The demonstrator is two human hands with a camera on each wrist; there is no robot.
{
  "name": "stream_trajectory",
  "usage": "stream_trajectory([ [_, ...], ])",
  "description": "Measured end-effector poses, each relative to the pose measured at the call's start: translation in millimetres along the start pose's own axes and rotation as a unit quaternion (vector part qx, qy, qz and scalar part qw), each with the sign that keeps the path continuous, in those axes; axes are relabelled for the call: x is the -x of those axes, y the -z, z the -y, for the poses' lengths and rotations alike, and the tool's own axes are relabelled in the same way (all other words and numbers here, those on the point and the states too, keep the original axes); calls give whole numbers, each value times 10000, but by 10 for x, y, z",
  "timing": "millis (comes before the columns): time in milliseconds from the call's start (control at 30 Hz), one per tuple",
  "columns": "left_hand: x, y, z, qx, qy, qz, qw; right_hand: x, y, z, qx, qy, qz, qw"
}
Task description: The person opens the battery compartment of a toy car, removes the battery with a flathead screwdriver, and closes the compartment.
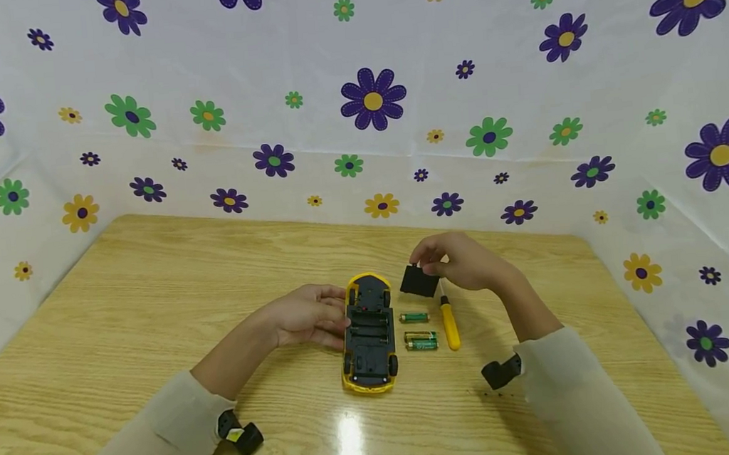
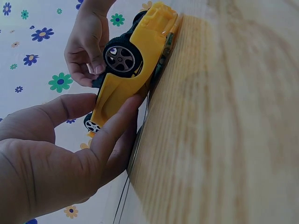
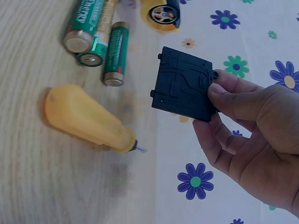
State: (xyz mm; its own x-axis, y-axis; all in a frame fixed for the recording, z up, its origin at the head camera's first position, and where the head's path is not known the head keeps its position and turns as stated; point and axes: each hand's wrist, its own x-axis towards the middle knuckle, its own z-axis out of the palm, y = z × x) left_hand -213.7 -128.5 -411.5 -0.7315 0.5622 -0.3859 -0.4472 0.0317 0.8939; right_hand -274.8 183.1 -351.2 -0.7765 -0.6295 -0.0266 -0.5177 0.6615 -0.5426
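Note:
A yellow toy car (image 1: 371, 362) lies upside down on the table, its black underside up and its battery compartment (image 1: 370, 330) uncovered, with no batteries in it. My left hand (image 1: 310, 317) grips the car's left side, thumb at the upper edge and fingers along the yellow body (image 2: 117, 93). Above the table, beyond the batteries, my right hand (image 1: 460, 259) pinches a black battery cover (image 3: 182, 84) by one edge between thumb and fingers. Right of the car are a single battery (image 1: 414, 318) and a pair of green-and-gold batteries (image 1: 421, 345) side by side.
A screwdriver (image 1: 451, 326) with a yellow handle lies right of the batteries, its tip toward the back, below the right hand. Several tiny dark bits (image 1: 500, 393) lie near the right wrist camera. A flower-patterned cloth (image 1: 300, 61) encloses the wooden table's back and sides.

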Motion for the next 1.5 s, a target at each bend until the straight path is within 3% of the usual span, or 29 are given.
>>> stream_trajectory([
  [467,-10,-10,5,-31,10,-55,10000,73,69,105,-422,-59,-60,9991],
  [1133,4,-6,-7,-51,14,-39,10000,26,-147,236,-1029,336,44,9941],
  [1500,0,-4,-6,-111,-26,81,9999,-54,-217,355,-1303,554,355,9893],
])
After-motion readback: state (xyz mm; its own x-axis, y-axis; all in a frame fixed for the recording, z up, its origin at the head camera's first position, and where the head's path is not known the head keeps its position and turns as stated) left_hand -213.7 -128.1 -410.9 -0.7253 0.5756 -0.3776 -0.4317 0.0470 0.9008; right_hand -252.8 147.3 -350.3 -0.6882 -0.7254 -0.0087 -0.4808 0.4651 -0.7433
